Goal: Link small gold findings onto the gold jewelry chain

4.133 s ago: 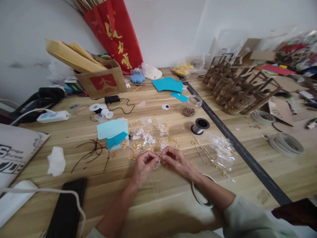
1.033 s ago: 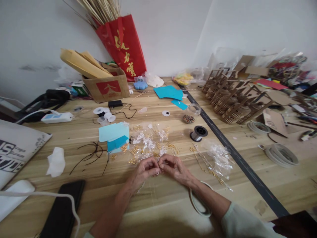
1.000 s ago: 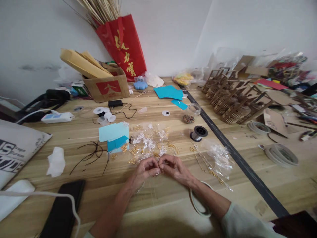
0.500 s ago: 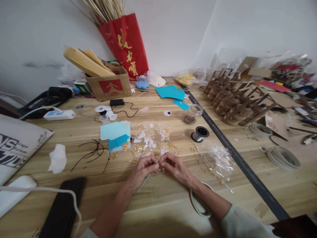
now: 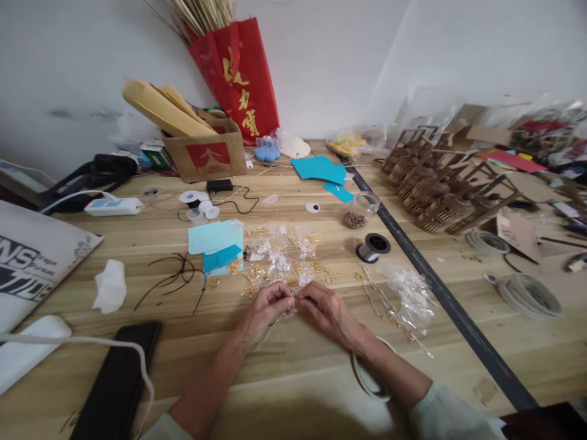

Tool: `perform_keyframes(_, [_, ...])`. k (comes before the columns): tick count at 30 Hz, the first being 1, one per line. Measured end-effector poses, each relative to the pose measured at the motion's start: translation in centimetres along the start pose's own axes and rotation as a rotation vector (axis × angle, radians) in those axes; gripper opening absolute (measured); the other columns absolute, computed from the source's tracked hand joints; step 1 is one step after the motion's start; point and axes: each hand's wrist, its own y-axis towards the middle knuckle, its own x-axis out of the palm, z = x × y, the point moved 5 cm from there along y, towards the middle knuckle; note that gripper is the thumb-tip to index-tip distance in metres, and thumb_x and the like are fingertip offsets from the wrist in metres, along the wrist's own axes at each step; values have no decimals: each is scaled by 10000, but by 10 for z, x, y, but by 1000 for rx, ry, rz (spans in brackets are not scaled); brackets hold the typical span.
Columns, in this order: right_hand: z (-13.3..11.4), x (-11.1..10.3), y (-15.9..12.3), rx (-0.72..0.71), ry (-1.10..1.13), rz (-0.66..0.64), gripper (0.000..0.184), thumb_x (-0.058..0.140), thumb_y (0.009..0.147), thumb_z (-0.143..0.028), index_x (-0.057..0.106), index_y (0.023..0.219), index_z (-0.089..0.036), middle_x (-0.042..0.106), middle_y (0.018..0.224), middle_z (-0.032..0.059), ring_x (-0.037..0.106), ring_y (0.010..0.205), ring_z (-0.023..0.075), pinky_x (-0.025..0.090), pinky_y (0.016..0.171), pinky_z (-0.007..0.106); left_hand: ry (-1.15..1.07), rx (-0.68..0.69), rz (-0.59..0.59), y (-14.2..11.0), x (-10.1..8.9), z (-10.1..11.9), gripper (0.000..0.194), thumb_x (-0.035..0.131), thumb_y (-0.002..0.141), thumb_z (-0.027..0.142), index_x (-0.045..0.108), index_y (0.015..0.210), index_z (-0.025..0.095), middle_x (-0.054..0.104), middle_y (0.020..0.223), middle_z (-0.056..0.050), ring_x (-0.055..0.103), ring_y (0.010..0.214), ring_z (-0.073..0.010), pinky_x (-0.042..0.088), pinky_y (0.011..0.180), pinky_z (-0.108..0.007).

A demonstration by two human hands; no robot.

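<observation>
Near the table's front, my left hand (image 5: 270,308) is closed in a pinch on a thin beaded strand (image 5: 265,339), which hangs down beside the thumb onto the wood. My right hand (image 5: 328,308) faces it, fingertips pinched almost against the left ones. Whatever sits between the right fingertips is too small to make out. Just beyond both hands lie gold beads (image 5: 251,273) and silver beads (image 5: 279,261), loose and in small clear bags. A spool of fine wire (image 5: 373,247) stands farther right, and a gold chain (image 5: 389,311) lies below it.
Blue paper sheets (image 5: 215,238) and black cords (image 5: 177,281) lie to the left, with a dark phone (image 5: 117,379) nearer. A glass jar (image 5: 362,211), crumpled clear bags (image 5: 410,290) and brown miniature frames (image 5: 435,183) occupy the right. A pale ring (image 5: 371,382) lies under my right forearm.
The view has shifted slightly, so the table things sit a little farther right. My right fingers have turned a bit; both hands stay close together, with the strand still in the left.
</observation>
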Motion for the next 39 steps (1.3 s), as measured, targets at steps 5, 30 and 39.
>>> perform_keyframes(5, [3,-1,-2,15,-34,38,133,468,951,-223,552,859,-178,573,791,36,549,704,147,431,644,255,82,-18,29,-1,1,4,180,663,770,296,575,718,148,547,634,18,485,612,-105,374,606,-232])
perform_keyframes(30, [-2,9,-7,-85,-216,9,178,437,976,-260,585,914,-181,606,828,66,579,696,151,446,616,248,611,234,126,-3,9,8,100,605,682,115,581,614,185,556,607,11,485,589,-141,351,586,-245])
perform_keyframes(39, [1,2,-3,-79,16,28,164,440,964,-202,589,1032,-199,636,903,69,602,833,173,490,740,293,302,101,74,-1,6,5,154,650,749,279,608,677,149,569,640,-8,495,615,-134,376,588,-238])
